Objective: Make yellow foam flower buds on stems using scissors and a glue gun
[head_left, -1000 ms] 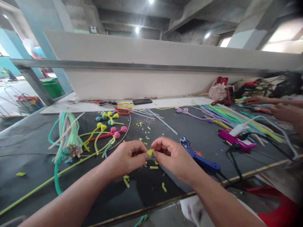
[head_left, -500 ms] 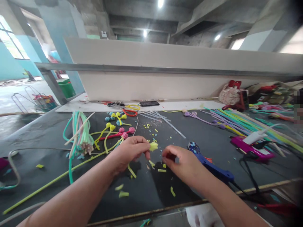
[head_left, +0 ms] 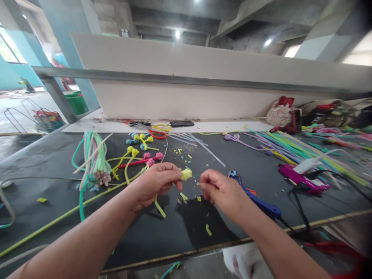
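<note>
My left hand is closed in a pinch on a yellow fuzzy flower-like piece, its ruffled end sticking out past the fingertips. Below that hand shows a yellow-green stem; whether it joins the held piece is hidden. To the right, my right hand pinches a small yellowish bit between thumb and finger, mostly covered. The two hands are a short gap apart over the dark tabletop. Yellow scraps lie beneath them, and a blue glue gun rests beside my right wrist.
A bundle of pastel fuzzy stems lies left, with yellow and pink knobbed stems nearby. Clear sticks and a phone lie farther back. At right are a magenta device with cables and long coloured stems.
My right hand has closed into a pinch, and a short yellow piece near it no longer shows on the table. Two yellow scraps at the front have also gone from sight. The view shifted slightly.
</note>
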Available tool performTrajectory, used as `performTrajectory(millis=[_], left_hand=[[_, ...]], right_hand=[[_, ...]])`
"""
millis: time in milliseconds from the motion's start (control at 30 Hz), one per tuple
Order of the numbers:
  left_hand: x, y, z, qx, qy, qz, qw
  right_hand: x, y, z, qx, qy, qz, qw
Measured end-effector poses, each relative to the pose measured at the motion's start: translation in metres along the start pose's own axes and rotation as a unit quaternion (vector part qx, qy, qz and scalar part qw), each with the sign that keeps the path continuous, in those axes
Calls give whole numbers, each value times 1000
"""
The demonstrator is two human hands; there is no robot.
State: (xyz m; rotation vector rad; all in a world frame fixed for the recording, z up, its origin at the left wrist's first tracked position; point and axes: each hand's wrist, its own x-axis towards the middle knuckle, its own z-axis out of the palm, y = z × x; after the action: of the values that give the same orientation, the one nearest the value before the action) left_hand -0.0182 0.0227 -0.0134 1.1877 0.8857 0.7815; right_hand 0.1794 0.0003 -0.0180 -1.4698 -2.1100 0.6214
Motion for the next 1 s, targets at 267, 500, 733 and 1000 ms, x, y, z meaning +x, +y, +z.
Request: performTrajectory(millis=[267, 500, 733, 1000], left_hand=[[0, -3, 4, 91, -11, 22, 996], [-2, -2, 6, 155, -10, 38, 987], [-4, 3, 10, 192, -14, 45, 980], [-3, 0, 9, 182, -20, 37, 982]], right_hand=[[-6, -12, -1, 105, 103, 6, 989], [-13, -18, 0, -140, 146, -56, 978], [-10, -21, 4, -206, 145, -109, 962], [-9, -20, 6, -205, 145, -121, 961]])
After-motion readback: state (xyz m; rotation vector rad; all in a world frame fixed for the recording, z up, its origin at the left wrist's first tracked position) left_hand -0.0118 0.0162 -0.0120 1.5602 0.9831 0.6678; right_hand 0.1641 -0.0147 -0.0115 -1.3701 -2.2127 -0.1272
